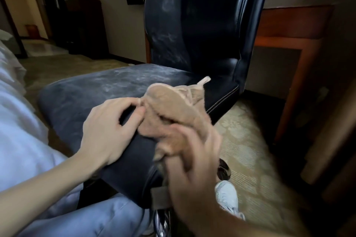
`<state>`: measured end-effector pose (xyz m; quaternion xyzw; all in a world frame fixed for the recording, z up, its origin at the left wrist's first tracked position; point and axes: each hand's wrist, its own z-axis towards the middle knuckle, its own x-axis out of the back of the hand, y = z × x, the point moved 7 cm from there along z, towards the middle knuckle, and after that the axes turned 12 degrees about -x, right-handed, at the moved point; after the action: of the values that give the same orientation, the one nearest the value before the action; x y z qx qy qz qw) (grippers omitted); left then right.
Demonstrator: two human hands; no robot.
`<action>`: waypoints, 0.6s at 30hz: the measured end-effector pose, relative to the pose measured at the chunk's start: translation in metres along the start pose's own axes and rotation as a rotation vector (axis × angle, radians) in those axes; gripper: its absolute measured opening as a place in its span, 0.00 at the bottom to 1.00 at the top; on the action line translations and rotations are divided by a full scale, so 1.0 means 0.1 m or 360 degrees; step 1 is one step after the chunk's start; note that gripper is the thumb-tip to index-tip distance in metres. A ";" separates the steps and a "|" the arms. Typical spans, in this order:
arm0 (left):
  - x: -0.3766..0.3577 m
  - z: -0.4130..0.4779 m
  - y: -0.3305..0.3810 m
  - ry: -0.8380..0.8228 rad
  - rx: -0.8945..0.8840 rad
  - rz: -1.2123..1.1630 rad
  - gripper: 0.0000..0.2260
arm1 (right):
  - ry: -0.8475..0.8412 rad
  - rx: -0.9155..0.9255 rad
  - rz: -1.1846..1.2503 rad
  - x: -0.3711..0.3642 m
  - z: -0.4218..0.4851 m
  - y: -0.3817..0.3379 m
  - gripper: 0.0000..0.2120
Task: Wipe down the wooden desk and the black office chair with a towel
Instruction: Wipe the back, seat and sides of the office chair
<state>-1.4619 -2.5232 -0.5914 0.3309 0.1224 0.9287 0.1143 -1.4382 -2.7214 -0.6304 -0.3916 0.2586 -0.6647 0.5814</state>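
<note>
The black office chair [202, 25] fills the middle of the view, its seat [92, 92] and backrest streaked with pale dust. A crumpled tan towel [173, 102] lies on the seat's front right part. My left hand [107, 127] rests flat on the seat, its fingertips pinching the towel's left edge. My right hand [192, 175], blurred, grips the towel's near end at the seat's front corner. The wooden desk [292, 29] stands behind the chair on the right.
A patterned carpet [250, 140] covers the floor. My white shoe [227, 196] is beside the chair's chrome base [223, 169]. White bedding [15, 111] lies at the left. A dark cabinet [82, 25] stands in the back left.
</note>
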 end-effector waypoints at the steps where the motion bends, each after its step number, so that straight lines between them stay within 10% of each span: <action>1: 0.00 -0.01 -0.02 0.0001 -0.0010 -0.0016 0.26 | 0.0035 0.0075 0.0000 -0.02 -0.09 -0.07 0.22; 11: 0.04 0.00 0.01 -0.0092 -0.0106 -0.0162 0.28 | -0.0035 0.0106 -0.0295 0.47 1.22 0.35 0.11; 18: 0.02 -0.03 0.02 0.0081 -0.0049 -0.0115 0.24 | 0.0239 -0.0151 -0.0069 0.05 0.42 0.41 0.20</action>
<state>-1.4661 -2.5250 -0.5918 0.3008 0.1228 0.9338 0.1498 -1.3805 -2.7299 -0.6387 -0.3733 0.3241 -0.6915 0.5267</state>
